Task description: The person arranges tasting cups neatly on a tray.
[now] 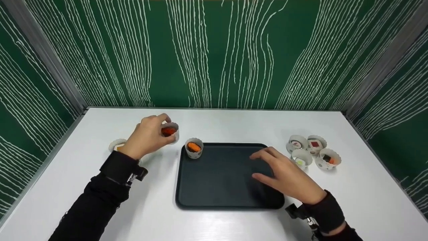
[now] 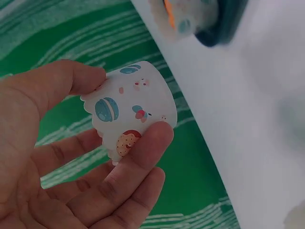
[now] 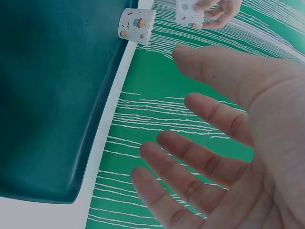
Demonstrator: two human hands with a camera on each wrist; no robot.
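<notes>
My left hand (image 1: 148, 135) pinches a paper baking cup (image 2: 136, 105) between thumb and fingers, raised over the table left of the tray. Printed macarons and cookies cover its outer wall, and something red (image 1: 168, 131) lies inside. On the far left corner of the dark tray (image 1: 230, 177) stands another paper cup (image 1: 194, 154) with an orange sushi-like piece (image 1: 194, 146) in it. My right hand (image 1: 284, 172) hovers above the tray's right side, its fingers spread and holding nothing.
Several paper cups (image 1: 329, 165) with small sushi-like pieces cluster right of the tray. Partly behind my left wrist, another cup (image 1: 117, 144) sits on the white table (image 1: 234, 125). Green walls (image 1: 217, 53) with white lines stand behind and at both sides.
</notes>
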